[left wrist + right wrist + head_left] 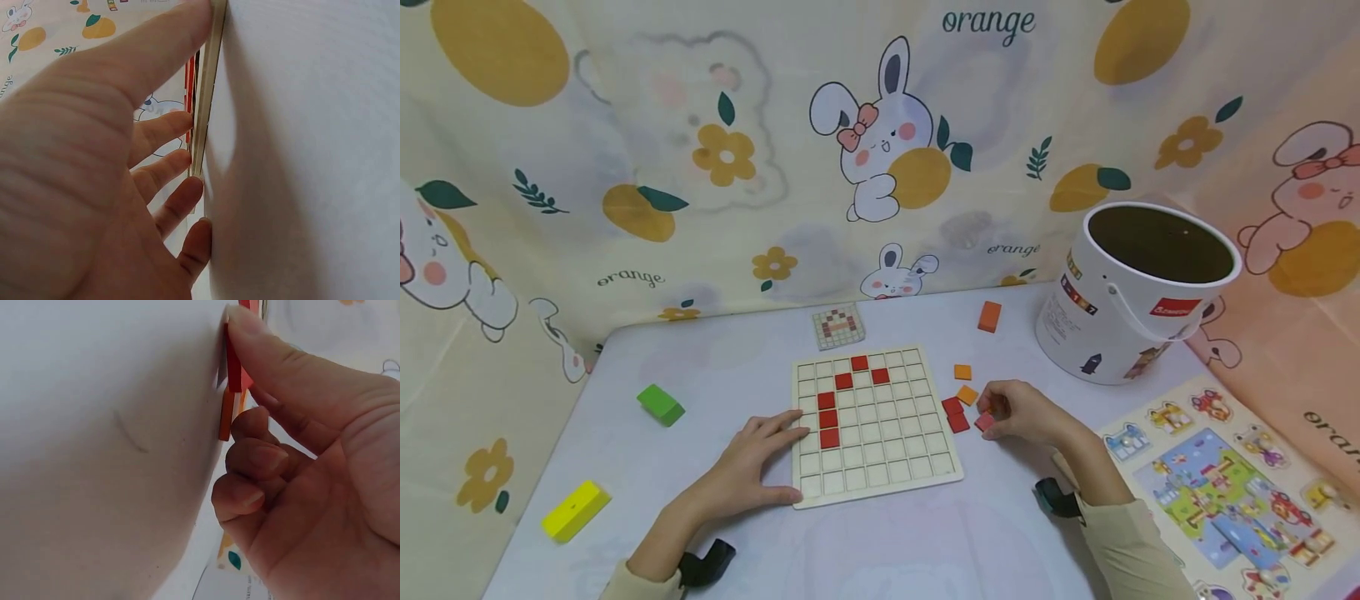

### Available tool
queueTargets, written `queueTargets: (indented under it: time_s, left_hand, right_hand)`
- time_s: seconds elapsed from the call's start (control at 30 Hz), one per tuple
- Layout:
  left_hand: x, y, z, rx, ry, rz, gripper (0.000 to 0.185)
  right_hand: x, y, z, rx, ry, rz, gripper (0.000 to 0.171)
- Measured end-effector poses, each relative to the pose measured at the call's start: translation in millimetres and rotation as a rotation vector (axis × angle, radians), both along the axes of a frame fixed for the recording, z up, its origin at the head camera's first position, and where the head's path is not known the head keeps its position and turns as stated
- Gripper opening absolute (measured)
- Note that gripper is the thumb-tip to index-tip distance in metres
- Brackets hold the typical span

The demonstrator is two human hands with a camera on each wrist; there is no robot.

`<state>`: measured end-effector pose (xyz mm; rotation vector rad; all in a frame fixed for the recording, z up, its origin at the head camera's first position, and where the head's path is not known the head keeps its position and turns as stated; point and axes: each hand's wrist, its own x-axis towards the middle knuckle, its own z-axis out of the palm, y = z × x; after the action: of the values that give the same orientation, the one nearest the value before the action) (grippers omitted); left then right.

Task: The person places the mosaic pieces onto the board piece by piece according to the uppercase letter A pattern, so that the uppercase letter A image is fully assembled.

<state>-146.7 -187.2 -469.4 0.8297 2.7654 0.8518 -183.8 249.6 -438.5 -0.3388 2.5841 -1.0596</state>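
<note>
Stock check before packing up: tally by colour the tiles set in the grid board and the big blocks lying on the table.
Red tiles in the board: 6
Orange block: 1
Green block: 1
Yellow block: 1
Total: 9

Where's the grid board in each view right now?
Head: grid board at table centre, left hand resting on its left edge.
Left wrist: seen edge-on, a thin strip at the fingertips.
Right wrist: not in it.
Shared landmark: the left hand, in the head and left wrist views.
</note>
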Motion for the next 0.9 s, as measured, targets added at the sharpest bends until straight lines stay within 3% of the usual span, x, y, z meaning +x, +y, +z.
queueTargets:
  time_s: [0.27, 0.53, 0.73, 0.9]
  left_hand:
    - [-0.8, -1, 1.2, -0.018, 0.006, 0.006, 0.086]
    - [-0.4, -2, -1.2, -0.018, -0.009, 0.01, 0.086]
    - [-0.5, -2, -1.9, -0.009, -0.01, 0.012, 0.087]
    - [-1.0, -1, -2.3, -0.009, -0.011, 0.007, 0.088]
  right_hand:
    - [8.3, -5, 1.3, 0.006, 0.067, -0.039, 0.032]
    - [9.8, 0, 1.0, -0.025, 0.096, 0.056, 0.024]
    - [-0.7, -3, 10.3, -0.104, 0.102, 0.131, 0.016]
    - [-18.0, -26, 18.1, -0.137, 0.127, 0.111, 0.015]
